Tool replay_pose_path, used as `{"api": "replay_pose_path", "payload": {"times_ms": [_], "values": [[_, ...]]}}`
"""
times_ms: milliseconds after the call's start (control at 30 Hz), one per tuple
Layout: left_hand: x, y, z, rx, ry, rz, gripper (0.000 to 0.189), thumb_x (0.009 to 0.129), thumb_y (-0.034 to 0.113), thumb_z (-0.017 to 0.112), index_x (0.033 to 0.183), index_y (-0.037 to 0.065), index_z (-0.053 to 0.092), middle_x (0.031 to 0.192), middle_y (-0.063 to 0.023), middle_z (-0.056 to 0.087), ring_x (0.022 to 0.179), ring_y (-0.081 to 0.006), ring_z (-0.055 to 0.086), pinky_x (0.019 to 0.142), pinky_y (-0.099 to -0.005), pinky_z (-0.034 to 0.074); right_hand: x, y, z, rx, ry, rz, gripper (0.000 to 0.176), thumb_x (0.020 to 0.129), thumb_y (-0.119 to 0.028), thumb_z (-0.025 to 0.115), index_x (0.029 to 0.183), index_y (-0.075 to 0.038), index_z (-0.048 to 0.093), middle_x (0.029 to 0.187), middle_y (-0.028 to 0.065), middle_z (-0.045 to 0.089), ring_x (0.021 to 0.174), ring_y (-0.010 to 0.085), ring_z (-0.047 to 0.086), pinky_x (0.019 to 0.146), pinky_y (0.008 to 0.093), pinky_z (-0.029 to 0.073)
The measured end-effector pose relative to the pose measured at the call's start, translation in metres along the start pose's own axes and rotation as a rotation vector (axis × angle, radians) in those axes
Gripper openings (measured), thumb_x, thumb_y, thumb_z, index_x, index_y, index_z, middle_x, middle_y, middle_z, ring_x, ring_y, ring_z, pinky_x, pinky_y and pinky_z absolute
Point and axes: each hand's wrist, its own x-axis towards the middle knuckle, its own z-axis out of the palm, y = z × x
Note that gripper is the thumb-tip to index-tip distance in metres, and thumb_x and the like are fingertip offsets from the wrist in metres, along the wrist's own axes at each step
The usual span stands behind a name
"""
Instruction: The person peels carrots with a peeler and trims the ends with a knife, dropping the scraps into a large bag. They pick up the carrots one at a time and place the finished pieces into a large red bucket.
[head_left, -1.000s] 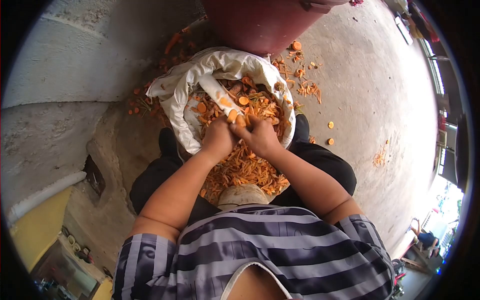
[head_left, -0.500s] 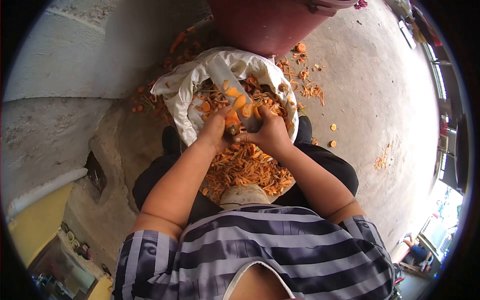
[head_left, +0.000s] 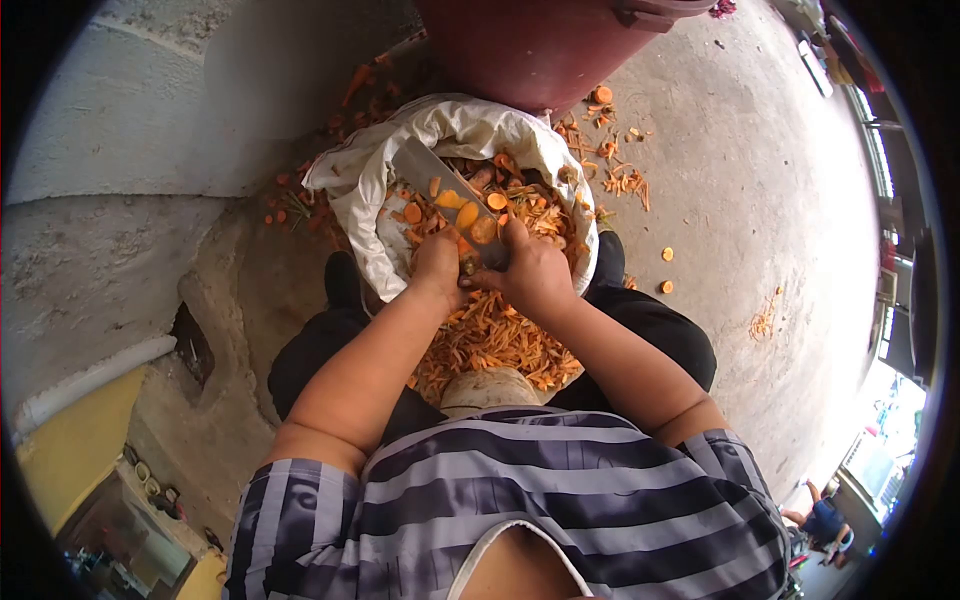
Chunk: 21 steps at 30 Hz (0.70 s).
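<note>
My left hand [head_left: 437, 262] is closed around a carrot [head_left: 464, 246], mostly hidden by the fingers and the blade. My right hand [head_left: 537, 268] grips a broad-bladed knife [head_left: 415, 160], whose blade points up and to the left across the carrot. Several orange carrot slices [head_left: 467, 214] cling to the flat of the blade. Both hands are close together over the mouth of a white sack [head_left: 350, 205] with its rim rolled down. Carrot pieces and peelings [head_left: 540, 215] lie inside it. Nearer my body is a heap of carrot shavings [head_left: 495, 335].
A large dark red tub [head_left: 530, 55] stands just beyond the sack. Carrot scraps [head_left: 628, 184] are scattered on the concrete floor [head_left: 740, 200] to the right. At left rises a rough grey wall [head_left: 110, 120]. Another person [head_left: 828, 522] is at the far lower right.
The knife blade has swung left and lies lower over the carrot. Both hands have shifted slightly, and the carrot's end is now more covered. The distant person shows more fully.
</note>
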Motion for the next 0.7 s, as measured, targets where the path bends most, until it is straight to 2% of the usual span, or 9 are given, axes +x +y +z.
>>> {"api": "replay_pose_path", "payload": {"times_ms": [133, 233, 267, 367, 400, 467, 567, 600, 700], "values": [[0.005, -0.003, -0.004, -0.021, 0.023, -0.003, 0.035, 0.091, 0.030, 0.029, 0.113, 0.009, 0.047, 0.101, -0.0046, 0.056, 0.085, -0.0172, 0.059, 0.058, -0.0310, 0.054, 0.003, 0.006, 0.002, 0.106, -0.043, -0.019, 0.059, 0.059, -0.039, 0.077, 0.093, 0.001, 0.049, 0.070, 0.0160, 0.060, 0.071, 0.0323, 0.060, 0.064, 0.0383, 0.046], [-0.002, 0.014, -0.004, 0.228, -0.107, -0.020, 0.044, 0.089, 0.046, 0.037, 0.106, 0.008, 0.051, 0.093, -0.0051, 0.058, 0.073, -0.0165, 0.059, 0.045, -0.0223, 0.046, 0.013, 0.018, -0.002, 0.290, 0.017, -0.068, 0.055, 0.066, -0.039, 0.074, 0.095, 0.002, 0.050, 0.067, 0.0108, 0.057, 0.064, 0.0226, 0.057, 0.059, 0.0336, 0.044], [-0.002, 0.017, -0.008, 0.200, -0.154, 0.066, 0.042, 0.086, 0.042, 0.049, 0.107, 0.006, 0.050, 0.091, -0.0051, 0.057, 0.075, -0.0169, 0.059, 0.053, -0.0236, 0.048, 0.017, 0.023, -0.005, 0.364, 0.048, -0.079, 0.054, 0.068, -0.040, 0.073, 0.095, 0.002, 0.050, 0.066, 0.0088, 0.056, 0.062, 0.0186, 0.055, 0.057, 0.0317, 0.044], [-0.020, 0.031, 0.008, 0.642, -0.286, 0.531, 0.036, 0.082, 0.027, 0.060, 0.107, 0.003, 0.049, 0.090, -0.0044, 0.057, 0.080, -0.0186, 0.058, 0.066, -0.0269, 0.049, 0.025, 0.032, -0.017, 0.848, -0.138, 0.065, 0.070, 0.063, -0.049, 0.074, 0.100, 0.007, 0.053, 0.076, 0.0100, 0.059, 0.066, 0.0184, 0.058, 0.060, 0.0302, 0.047], [-0.028, 0.037, 0.012, 0.719, -0.341, 0.581, 0.039, 0.074, 0.016, 0.067, 0.106, 0.000, 0.049, 0.089, -0.0069, 0.057, 0.085, -0.0212, 0.058, 0.075, -0.0298, 0.046, 0.024, 0.032, -0.019, 0.851, -0.168, 0.069, 0.071, 0.062, -0.049, 0.075, 0.101, 0.007, 0.053, 0.077, 0.0104, 0.060, 0.066, 0.0190, 0.058, 0.061, 0.0308, 0.047], [-0.031, 0.036, 0.011, 1.073, -0.247, 0.713, 0.037, 0.073, 0.017, 0.067, 0.101, 0.000, 0.050, 0.089, -0.0104, 0.057, 0.084, -0.0246, 0.058, 0.073, -0.0321, 0.046, 0.022, 0.032, -0.021, 0.856, -0.231, 0.077, 0.074, 0.059, -0.049, 0.076, 0.101, 0.007, 0.053, 0.080, 0.0111, 0.061, 0.067, 0.0201, 0.059, 0.062, 0.0320, 0.048], [-0.024, 0.025, 0.005, 1.347, -0.084, 0.863, 0.032, 0.069, 0.018, 0.067, 0.090, 0.000, 0.052, 0.085, -0.0186, 0.056, 0.080, -0.0347, 0.056, 0.069, -0.0395, 0.045, 0.025, 0.039, 0.002, 0.522, 0.081, -0.249, 0.078, 0.055, -0.048, 0.079, 0.102, 0.008, 0.053, 0.081, 0.0132, 0.062, 0.068, 0.0222, 0.061, 0.064, 0.0341, 0.048], [-0.025, 0.022, 0.007, 1.360, -0.035, 0.870, 0.029, 0.069, 0.018, 0.066, 0.088, 0.000, 0.052, 0.083, -0.0189, 0.057, 0.078, -0.0362, 0.056, 0.069, -0.0407, 0.044, 0.020, 0.028, -0.007, 0.445, 0.075, -0.195, 0.080, 0.053, -0.050, 0.078, 0.101, 0.009, 0.053, 0.079, 0.0185, 0.062, 0.070, 0.0276, 0.062, 0.066, 0.0370, 0.048], [-0.024, 0.016, 0.005, 1.403, 0.039, 0.894, 0.024, 0.069, 0.016, 0.065, 0.084, 0.002, 0.054, 0.076, -0.0183, 0.058, 0.075, -0.0372, 0.056, 0.067, -0.0415, 0.045, 0.015, 0.021, -0.007, 0.331, 0.025, -0.089, 0.081, 0.054, -0.055, 0.074, 0.098, 0.010, 0.053, 0.073, 0.0221, 0.061, 0.069, 0.0330, 0.062, 0.066, 0.0393, 0.048]]}}
